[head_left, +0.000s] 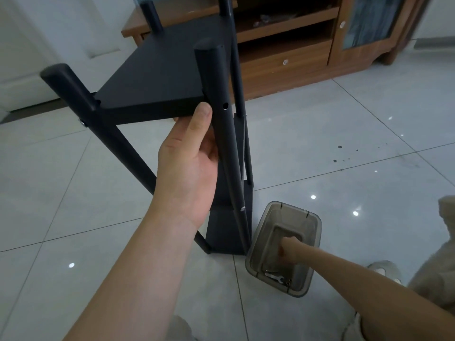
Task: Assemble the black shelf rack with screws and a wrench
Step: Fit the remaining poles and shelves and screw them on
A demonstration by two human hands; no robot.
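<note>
1. A black shelf rack (160, 77) stands on a glossy pale tiled floor (344, 148), seen from above by the person assembling it.
2. The rack has round black posts and flat black shelves; its top shelf is closest to the camera, and lower shelves show near the floor.
3. The left hand (189, 166) grips the rack at the near right corner of the top shelf, thumb pressed on the shelf's front edge and fingers curled around the post (219, 114) there.
4. An open screw hole (225, 106) shows in that post, just right of the thumb.
5. A silver screw head (82, 123) sits in the rack's near left post, just below the top shelf.
6. A translucent grey plastic tub (312, 220) rests on the floor just right of the rack's base.
7. The right hand (288, 249) reaches down inside the tub, fingers bunched; whether it holds anything cannot be told.
8. A small silver wrench (274, 277) lies in the tub's near end, beside some small dark screws (288, 281).
9. A brown wooden cabinet (290, 62) stands behind the rack.
</note>
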